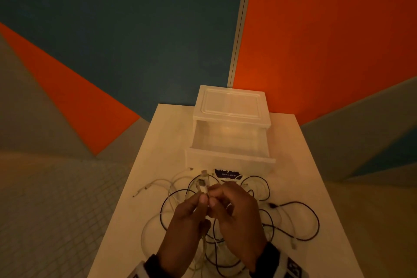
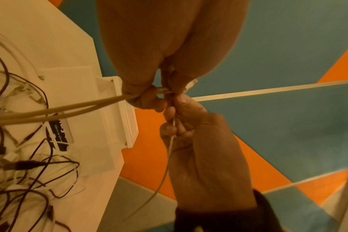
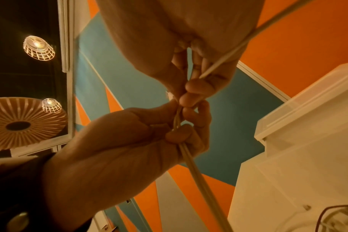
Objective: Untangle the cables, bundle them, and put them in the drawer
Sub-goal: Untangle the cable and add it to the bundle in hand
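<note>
A tangle of black cables (image 1: 304, 205) and white cables lies on the white table (image 1: 158, 142). Both hands are raised just above the tangle and meet at the ends of one white cable (image 1: 204, 184), whose connectors stick up past the fingers. My left hand (image 1: 202, 198) pinches the doubled white cable (image 3: 197, 175) between thumb and fingers. My right hand (image 1: 217, 196) pinches a thin strand of the same cable (image 2: 170, 150). Beyond the tangle, the translucent drawer (image 1: 228, 160) is pulled out of its box (image 1: 232, 106), and nothing shows inside it.
A dark printed card (image 1: 225, 174) lies on the table just in front of the drawer, partly under cables. The table's left edge (image 1: 126, 187) drops to a tiled floor. Painted teal and orange walls stand behind the box.
</note>
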A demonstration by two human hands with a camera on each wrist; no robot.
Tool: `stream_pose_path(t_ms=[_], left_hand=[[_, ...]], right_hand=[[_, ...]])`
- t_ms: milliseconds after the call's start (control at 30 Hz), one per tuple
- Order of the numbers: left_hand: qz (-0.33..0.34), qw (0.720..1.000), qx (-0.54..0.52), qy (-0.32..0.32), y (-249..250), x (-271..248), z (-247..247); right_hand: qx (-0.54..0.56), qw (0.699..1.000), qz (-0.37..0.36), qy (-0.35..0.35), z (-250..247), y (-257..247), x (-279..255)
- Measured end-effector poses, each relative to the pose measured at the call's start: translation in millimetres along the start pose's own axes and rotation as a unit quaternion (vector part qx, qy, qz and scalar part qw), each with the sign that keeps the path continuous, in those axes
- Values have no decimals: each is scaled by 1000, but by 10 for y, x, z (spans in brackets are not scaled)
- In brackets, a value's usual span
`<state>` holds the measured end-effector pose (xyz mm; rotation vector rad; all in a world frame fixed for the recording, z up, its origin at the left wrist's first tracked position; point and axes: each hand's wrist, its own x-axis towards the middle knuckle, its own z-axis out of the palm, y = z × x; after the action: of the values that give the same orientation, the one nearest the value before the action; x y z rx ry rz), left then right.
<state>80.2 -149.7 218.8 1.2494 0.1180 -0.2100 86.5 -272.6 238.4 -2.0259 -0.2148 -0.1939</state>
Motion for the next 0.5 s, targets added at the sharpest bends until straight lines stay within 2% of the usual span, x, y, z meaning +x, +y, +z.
stream_pose_path(t_ms=[133, 333, 500], left_hand=[[-9, 1000, -3, -4, -49, -21, 20], [-10, 999, -48, 19, -33, -34, 73], [12, 999, -36, 21, -26, -50, 93]], right_hand=[[1, 1000, -5, 12, 14, -8, -43], [45, 999, 27, 16, 40, -3, -71], [53, 998, 36, 12, 83, 7, -110]])
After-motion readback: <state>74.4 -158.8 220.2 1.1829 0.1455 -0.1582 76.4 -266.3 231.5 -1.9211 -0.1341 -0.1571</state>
